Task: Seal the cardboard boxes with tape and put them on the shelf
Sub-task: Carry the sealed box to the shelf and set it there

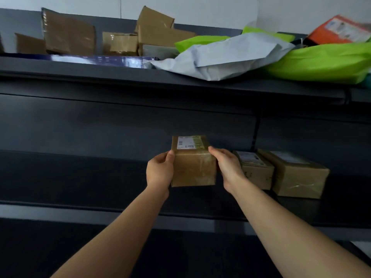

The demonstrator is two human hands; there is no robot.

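**Box going onto the shelf beside two others**

I have the box [193, 169] between both hands. My left hand [159, 172] curls round its left side with the thumb on the top edge, and my right hand [228, 167] grips the right side the same way. The box sits at the level of the shelf [80, 181], just left of the second box [256, 170]. I cannot tell whether its base touches the board yet.

Glossy tape shows on its near face and a label [189, 143] lies on top, so I judge this one sealed and placing to be the step in hand. The next move calls for setting it down flat, close to the second box, then spreading both hands and drawing them back without dragging it.

Counts:
- Three boxes at this level: the one I hold, the second, and a third box [299, 175] just beside it on the right.
- Two hands, both on the one box.
- On the top shelf [120, 75]: about five brown parcels [69, 34], blurred, one grey bag [226, 57], at least two green bags [321, 61], one orange carton [337, 30] and one flat blue carton [104, 60].
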